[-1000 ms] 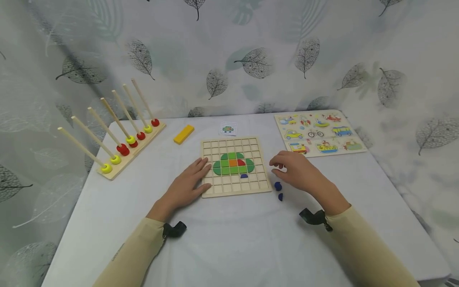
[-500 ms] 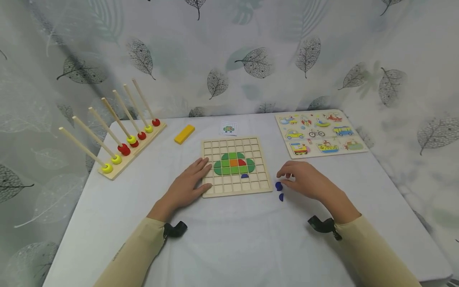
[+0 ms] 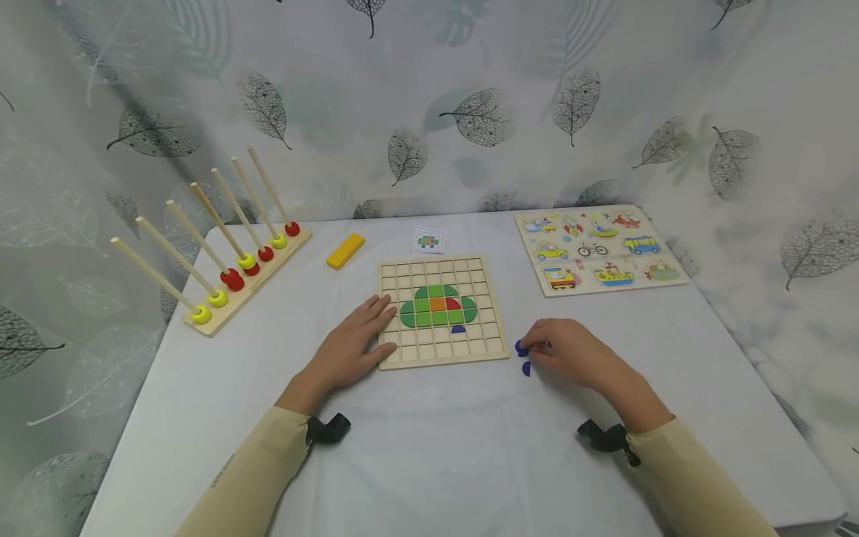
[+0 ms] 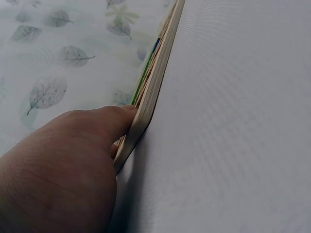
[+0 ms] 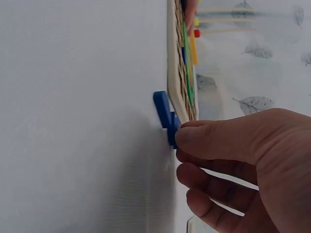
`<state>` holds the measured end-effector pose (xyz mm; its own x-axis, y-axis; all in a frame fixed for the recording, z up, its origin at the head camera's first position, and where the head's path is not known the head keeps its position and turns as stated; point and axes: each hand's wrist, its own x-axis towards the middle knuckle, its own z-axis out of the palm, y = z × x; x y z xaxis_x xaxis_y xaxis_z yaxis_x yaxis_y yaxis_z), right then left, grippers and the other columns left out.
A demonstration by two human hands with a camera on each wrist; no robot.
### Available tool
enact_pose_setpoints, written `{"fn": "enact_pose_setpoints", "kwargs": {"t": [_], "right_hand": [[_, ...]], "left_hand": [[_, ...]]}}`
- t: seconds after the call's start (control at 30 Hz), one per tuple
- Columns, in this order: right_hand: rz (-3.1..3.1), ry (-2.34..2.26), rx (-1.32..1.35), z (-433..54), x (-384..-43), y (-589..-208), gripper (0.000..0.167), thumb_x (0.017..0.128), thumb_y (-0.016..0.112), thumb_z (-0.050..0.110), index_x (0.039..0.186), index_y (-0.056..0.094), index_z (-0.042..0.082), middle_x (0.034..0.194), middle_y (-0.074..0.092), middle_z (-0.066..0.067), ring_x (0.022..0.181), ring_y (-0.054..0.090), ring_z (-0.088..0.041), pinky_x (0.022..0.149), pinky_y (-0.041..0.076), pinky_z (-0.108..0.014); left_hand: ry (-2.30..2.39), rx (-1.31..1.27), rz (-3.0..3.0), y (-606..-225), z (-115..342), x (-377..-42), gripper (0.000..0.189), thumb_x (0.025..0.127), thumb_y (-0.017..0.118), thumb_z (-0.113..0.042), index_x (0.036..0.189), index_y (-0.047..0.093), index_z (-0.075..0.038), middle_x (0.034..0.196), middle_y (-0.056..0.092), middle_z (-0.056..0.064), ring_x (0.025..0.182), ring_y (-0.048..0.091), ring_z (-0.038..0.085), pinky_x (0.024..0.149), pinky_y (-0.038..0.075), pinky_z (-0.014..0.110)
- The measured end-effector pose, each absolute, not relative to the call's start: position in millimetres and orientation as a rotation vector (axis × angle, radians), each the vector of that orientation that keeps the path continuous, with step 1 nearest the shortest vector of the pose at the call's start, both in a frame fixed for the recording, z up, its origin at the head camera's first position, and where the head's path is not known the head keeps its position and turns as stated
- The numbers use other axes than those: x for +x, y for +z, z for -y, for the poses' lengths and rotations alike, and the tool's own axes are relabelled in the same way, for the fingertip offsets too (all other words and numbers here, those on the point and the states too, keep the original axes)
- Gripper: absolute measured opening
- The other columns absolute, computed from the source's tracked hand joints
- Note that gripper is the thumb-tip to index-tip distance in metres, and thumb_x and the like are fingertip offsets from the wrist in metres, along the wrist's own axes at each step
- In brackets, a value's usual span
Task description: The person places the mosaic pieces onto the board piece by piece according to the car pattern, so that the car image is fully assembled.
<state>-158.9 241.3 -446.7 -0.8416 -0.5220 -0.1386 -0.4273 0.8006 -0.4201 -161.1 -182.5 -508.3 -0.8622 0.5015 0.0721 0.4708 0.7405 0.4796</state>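
Observation:
A wooden grid board (image 3: 416,352) lies mid-table, its cells holding green, orange and red tiles and one blue half-round tile (image 3: 458,329). My left hand (image 3: 345,344) rests on the board's left edge, fingers fairly straight; in the left wrist view the thumb (image 4: 114,119) lies over the rim. Beside the board's right edge, my right hand (image 3: 570,350) pinches a blue tile (image 3: 520,347) between thumb and index finger, at table level. Its other fingers are loosely bent. Another blue half-round tile (image 3: 526,368) lies just nearer, also visible as a blue tile (image 5: 162,109) in the right wrist view.
A small pattern card (image 3: 427,240) lies behind the board, with a yellow block (image 3: 345,251) to its left. A peg stand (image 3: 268,272) with red and yellow beads stands at far left. A vehicle picture puzzle (image 3: 590,268) lies at back right.
My right hand has come down and nearer to me, and its thumb and index finger have closed on the blue tile. The left hand has stayed on the board.

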Motion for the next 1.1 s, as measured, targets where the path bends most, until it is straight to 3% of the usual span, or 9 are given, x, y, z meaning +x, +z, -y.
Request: {"fn": "enact_pose_setpoints", "kwargs": {"t": [0.8, 1.1], "right_hand": [[-2.786, -0.539, -0.723, -243.8, -154.2, -455.1, 0.014, 0.09, 0.088, 0.009, 0.101, 0.082, 0.015, 0.099, 0.071, 0.008, 0.089, 0.065, -0.011, 0.084, 0.06, -0.039], [-2.802, -0.519, -0.799, -244.6, -153.5, -453.5, 0.014, 0.09, 0.088, 0.01, 0.099, 0.083, 0.019, 0.1, 0.072, 0.009, 0.095, 0.069, -0.015, 0.087, 0.062, -0.041]], "left_hand": [[0.768, 0.789, -2.881, -508.0, 182.2, -160.2, 0.074, 0.107, 0.064, -0.047, 0.168, 0.041, -0.013, 0.179, 0.024, 0.001, 0.166, 0.015, 0.025, 0.13, 0.023, 0.052], [0.759, 0.775, -2.883, -509.0, 183.0, -160.8, 0.074, 0.107, 0.063, -0.048, 0.169, 0.041, -0.014, 0.179, 0.024, -0.001, 0.166, 0.014, 0.022, 0.13, 0.023, 0.051]]}}
